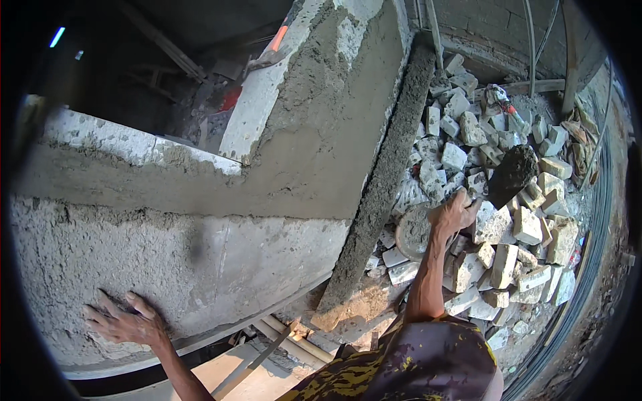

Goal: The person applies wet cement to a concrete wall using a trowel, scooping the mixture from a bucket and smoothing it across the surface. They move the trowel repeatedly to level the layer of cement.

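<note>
My left hand (pixel 127 319) lies with spread fingers on the rough grey surface of the concrete wall (pixel 120 260). Out to the right, my right hand (pixel 457 212) is closed round the handle of a trowel (pixel 513 175). Dark, wet-looking mortar covers the trowel's blade, which points up and to the right above the rubble. Partly behind my right wrist stands a round pan (pixel 416 230) with grey mortar in it. A smooth band of fresh mortar (pixel 294 177) runs along the wall and up the pillar beside the opening.
A mortar-crusted plank (pixel 384 174) slants along the wall's right side. Broken bricks and blocks (pixel 528 227) are heaped at the right, near long thin rods (pixel 592 247). An orange-handled tool (pixel 271 55) rests on the opening's edge. Poles (pixel 531 53) stand at the back.
</note>
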The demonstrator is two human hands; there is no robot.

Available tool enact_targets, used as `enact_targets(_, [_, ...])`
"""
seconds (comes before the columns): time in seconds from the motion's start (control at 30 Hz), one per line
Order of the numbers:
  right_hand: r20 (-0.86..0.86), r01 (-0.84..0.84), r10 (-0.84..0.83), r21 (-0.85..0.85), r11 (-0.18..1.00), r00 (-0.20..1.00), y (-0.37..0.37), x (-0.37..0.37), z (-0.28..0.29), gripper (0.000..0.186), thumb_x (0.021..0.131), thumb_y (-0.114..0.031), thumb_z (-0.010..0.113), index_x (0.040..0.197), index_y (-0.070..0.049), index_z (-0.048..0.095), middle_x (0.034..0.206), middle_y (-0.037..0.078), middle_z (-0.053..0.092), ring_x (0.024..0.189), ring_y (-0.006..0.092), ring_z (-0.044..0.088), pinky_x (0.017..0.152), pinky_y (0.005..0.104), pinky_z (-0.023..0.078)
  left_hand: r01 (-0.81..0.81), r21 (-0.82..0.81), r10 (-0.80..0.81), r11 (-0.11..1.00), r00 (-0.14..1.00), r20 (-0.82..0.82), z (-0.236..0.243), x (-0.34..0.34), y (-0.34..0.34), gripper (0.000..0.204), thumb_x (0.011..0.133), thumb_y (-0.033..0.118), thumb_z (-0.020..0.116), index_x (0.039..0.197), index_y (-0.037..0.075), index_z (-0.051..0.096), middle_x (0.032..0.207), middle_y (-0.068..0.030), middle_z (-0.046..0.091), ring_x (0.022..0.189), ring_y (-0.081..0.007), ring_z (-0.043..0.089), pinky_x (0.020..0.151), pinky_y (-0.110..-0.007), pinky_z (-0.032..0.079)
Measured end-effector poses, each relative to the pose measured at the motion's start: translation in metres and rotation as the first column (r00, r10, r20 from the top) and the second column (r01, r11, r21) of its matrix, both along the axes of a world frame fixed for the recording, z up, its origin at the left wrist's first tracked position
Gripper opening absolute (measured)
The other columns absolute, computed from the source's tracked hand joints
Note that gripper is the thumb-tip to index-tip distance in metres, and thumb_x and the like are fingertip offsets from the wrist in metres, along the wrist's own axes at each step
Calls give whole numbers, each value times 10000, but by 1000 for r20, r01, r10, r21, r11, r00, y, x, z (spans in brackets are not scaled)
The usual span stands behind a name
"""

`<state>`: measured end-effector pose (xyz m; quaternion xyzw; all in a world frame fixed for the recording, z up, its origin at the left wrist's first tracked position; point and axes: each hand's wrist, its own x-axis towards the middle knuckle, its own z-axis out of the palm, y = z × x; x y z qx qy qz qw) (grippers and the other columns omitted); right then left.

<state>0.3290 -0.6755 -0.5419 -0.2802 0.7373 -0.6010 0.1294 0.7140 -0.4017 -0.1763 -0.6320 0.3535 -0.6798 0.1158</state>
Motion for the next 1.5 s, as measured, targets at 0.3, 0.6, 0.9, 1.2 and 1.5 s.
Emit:
enact_targets(0.3, [113,-774,814,-259,577,569,63,214,86,171,773,-96,600,772,-11,451,653,124,433,565,215,426,542,355,386,56,-45,-60,997,994,-95,4,3,0,519,896,515,432,1276,180,542,1460,-148,290,1319,-432,241,1026,-552,222])
enact_targets(0.6, [867,-827,485,-353,439,-112,46,175,25,375,958,-407,361,928,-60,500,636,20,458,456,134,451,406,286,426,64,-39,-70,997,987,-145,3,7,7,502,874,504,495,1261,189,555,1441,-153,318,1309,-432,256,1022,-572,219])
enact_targets(0.9, [695,-929,698,-350,120,-172,-63,226,111,354,969,-323,361,790,-41,477,575,43,464,405,146,452,376,302,420,107,-8,-107,994,985,-134,5,9,3,484,877,477,508,1240,160,558,1426,-150,336,1301,-439,262,996,-591,232])
enact_targets(1.2, [550,-978,825,-209,-9,-125,6,230,150,392,964,-331,340,754,-20,453,562,73,472,411,172,473,385,327,415,58,8,-57,998,992,-112,4,4,2,494,884,495,489,1288,210,508,1431,-151,312,1290,-453,264,956,-629,244])
enact_targets(1.5, [443,-988,884,-103,-119,-152,106,253,120,392,968,-293,349,772,15,491,588,155,526,483,274,537,512,404,456,18,-42,-24,999,989,-143,1,3,4,521,874,538,465,1294,232,513,1456,-149,276,1294,-467,242,961,-640,225])
